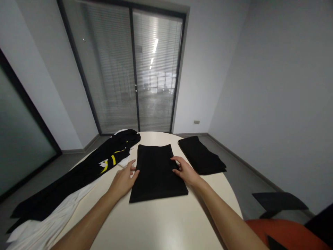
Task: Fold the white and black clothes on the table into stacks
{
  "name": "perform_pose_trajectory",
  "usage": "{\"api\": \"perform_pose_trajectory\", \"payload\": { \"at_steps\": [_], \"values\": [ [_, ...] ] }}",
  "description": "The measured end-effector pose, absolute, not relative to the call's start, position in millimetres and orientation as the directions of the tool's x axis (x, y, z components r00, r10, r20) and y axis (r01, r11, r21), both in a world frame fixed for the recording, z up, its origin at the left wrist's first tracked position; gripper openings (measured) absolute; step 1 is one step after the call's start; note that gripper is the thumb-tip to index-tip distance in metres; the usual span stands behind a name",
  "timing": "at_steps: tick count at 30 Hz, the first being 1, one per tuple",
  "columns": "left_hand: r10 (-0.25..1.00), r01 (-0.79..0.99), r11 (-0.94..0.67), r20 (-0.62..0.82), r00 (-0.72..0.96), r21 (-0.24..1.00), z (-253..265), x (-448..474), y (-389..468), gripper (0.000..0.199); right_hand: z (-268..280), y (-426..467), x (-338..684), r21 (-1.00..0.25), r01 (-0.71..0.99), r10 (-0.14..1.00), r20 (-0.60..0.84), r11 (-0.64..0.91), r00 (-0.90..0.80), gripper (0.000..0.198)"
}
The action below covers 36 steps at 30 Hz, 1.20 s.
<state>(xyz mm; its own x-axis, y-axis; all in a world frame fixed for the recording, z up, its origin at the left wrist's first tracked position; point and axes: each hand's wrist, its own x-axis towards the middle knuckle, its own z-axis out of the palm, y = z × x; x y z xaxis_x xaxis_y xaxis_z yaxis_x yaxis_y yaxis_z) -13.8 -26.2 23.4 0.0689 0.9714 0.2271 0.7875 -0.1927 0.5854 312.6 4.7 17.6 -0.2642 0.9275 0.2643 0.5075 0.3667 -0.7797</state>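
Observation:
A black garment (158, 173), folded into a flat, roughly rectangular shape, lies in the middle of the pale table; its exact kind does not show. At its left edge is my left hand (124, 178), thumb and fingers apart, the tips touching the cloth. My right hand (186, 172) rests at the opposite edge, with a gap between its thumb and index finger and both tips on the fabric. Neither hand is closed around the garment. Just beyond my right hand lies a second folded black garment (201, 156), with an uneven outline.
Along the table's left side spreads a loose pile of black clothing (85, 177) with yellow marks, over white cloth (65, 215) that hangs past the edge. The round table (156, 225) has an orange chair (283, 232) at its right. Glass doors (156, 86) stand behind.

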Motion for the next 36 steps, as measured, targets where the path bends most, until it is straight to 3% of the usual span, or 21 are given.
{"api": "perform_pose_trajectory", "payload": {
  "at_steps": [5, 8, 12, 16, 21, 27, 31, 36],
  "values": [
    [0.979, 0.790, -0.205, 0.120, 0.166, 0.578, 24.7, -12.9, -46.9, 0.057, 28.4, -9.0, 324.5, -0.821, 0.521, 0.918, 0.008, 0.232, -0.396, 0.057],
    [0.973, 0.743, -0.227, 0.112, 0.202, 0.630, 20.8, -8.9, -44.5, 0.054, 27.0, -6.1, 320.3, -0.790, 0.507, 0.901, 0.128, 0.345, -0.414, 0.048],
    [0.971, 0.670, -0.231, 0.211, 0.112, 0.706, 15.1, -7.0, -34.8, 0.044, 23.5, 0.3, 312.3, -0.722, 0.543, 0.902, 0.316, 0.430, -0.294, 0.035],
    [0.987, 0.609, -0.155, 0.094, 0.131, 0.777, 21.9, -11.0, -41.1, 0.052, 38.8, -11.5, 323.6, -0.785, 0.555, 0.937, 0.091, 0.276, -0.337, 0.054],
    [0.945, 0.580, -0.087, -0.118, 0.306, 0.810, 39.1, -17.9, -53.2, 0.063, 59.4, -23.7, 346.1, -0.844, 0.507, 0.850, -0.132, 0.173, -0.510, 0.070],
    [0.966, 0.539, -0.066, -0.081, 0.244, 0.840, 34.4, -19.5, -49.0, 0.059, 53.4, -16.2, 350.3, -0.893, 0.426, 0.862, -0.097, 0.146, -0.498, 0.055],
    [0.967, 0.568, -0.075, -0.079, 0.242, 0.820, 28.7, -16.9, -49.7, 0.060, 48.1, -15.4, 348.2, -0.875, 0.471, 0.863, -0.147, 0.114, -0.482, 0.056],
    [0.968, 0.660, -0.081, -0.098, 0.230, 0.746, 29.3, -17.2, -49.8, 0.050, 49.7, -15.1, 344.0, -0.791, 0.557, 0.866, -0.072, 0.253, -0.496, 0.052]
  ]
}}
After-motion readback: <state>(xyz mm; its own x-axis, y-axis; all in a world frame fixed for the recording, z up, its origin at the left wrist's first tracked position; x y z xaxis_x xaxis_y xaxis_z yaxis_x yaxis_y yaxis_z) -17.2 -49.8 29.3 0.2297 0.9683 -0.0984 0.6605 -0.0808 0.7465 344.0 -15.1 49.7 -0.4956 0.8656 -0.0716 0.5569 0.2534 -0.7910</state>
